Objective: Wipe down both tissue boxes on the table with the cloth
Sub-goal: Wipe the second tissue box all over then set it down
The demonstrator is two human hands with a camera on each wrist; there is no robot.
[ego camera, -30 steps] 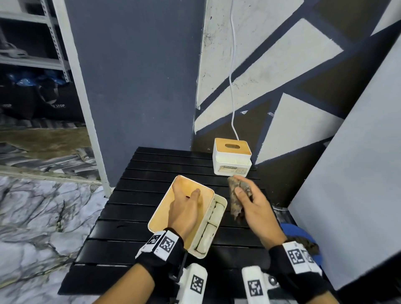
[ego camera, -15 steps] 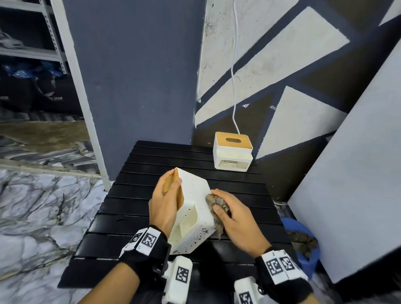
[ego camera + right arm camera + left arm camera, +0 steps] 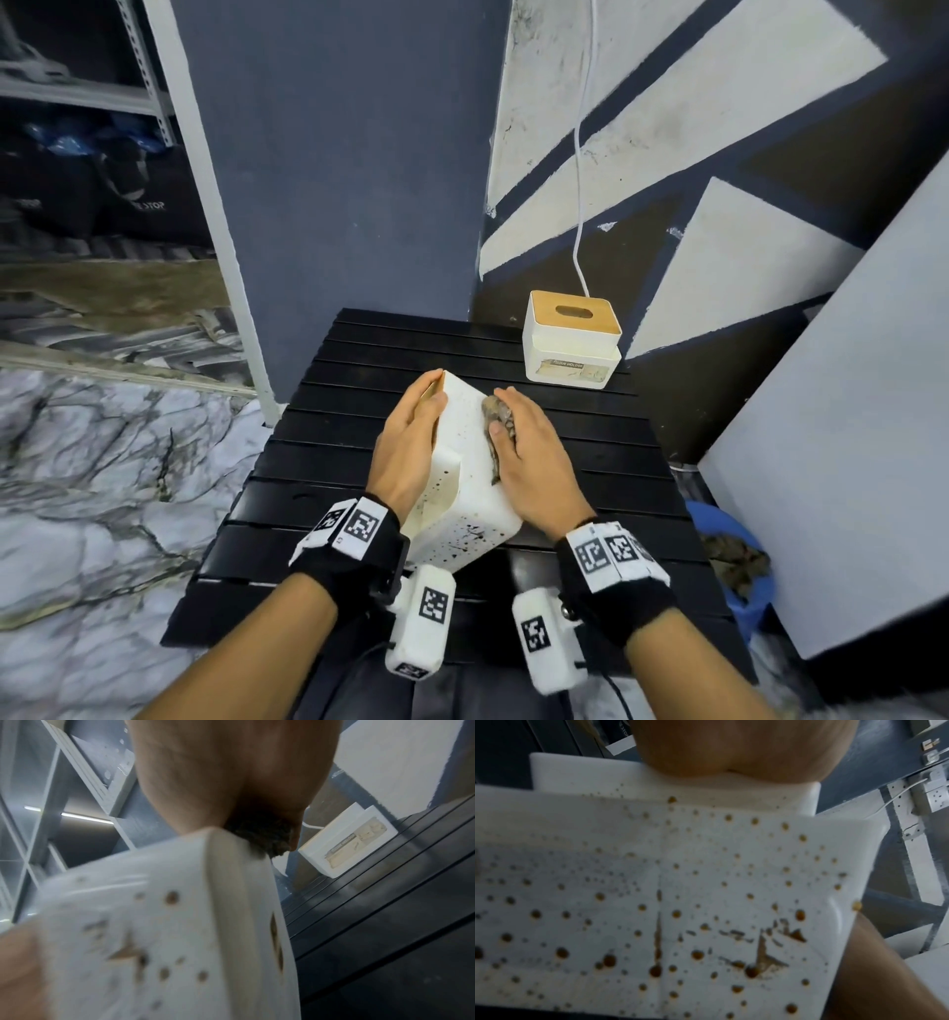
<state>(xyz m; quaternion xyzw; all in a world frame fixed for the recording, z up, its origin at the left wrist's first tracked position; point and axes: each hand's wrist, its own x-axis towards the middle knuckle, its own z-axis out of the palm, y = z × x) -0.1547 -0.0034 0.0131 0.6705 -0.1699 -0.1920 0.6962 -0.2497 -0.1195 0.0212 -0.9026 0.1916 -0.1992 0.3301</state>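
A white tissue box [image 3: 464,493] speckled with brown spots stands tipped up on the black slatted table [image 3: 308,488]. My left hand [image 3: 411,442] holds it on the wooden-lid side, fingers along the lid and thumb at the upper edge. My right hand [image 3: 529,452] presses a brown cloth [image 3: 495,416] against the box's right face, thumb laid over the cloth. The left wrist view shows the spotted face [image 3: 706,882] close up. In the right wrist view the cloth [image 3: 259,833] sits squeezed between palm and box [image 3: 180,923]. A second white box [image 3: 570,339] with a wooden slotted lid stands at the back right.
A white cable [image 3: 580,205] hangs down the painted wall behind the second box. A blue bucket [image 3: 739,565] with brown rags sits on the floor right of the table, beside a leaning white board [image 3: 821,462]. Metal shelving [image 3: 154,103] stands far left.
The spotted box went from lying with its lid up to tipped on edge. My right hand brought the cloth onto its right face and has slid it toward the far end.
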